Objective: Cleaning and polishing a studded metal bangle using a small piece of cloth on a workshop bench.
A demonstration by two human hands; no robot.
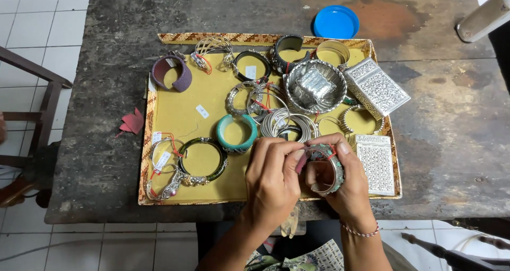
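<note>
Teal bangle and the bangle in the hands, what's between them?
In the head view, the silver bangle stack lies between the teal bangle and the held bangle.

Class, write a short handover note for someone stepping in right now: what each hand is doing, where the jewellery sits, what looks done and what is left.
Right hand holds a wide patterned bangle with a red thread over the tray's near edge.
Left hand pinches at that bangle's near rim.
Tray on the dark table carries the other bangles, a turquoise cuff, a silver bowl and two silver boxes.
Done: several bangles carry paper tags.
Left: cannot tell beyond the bangle in hand.
</note>
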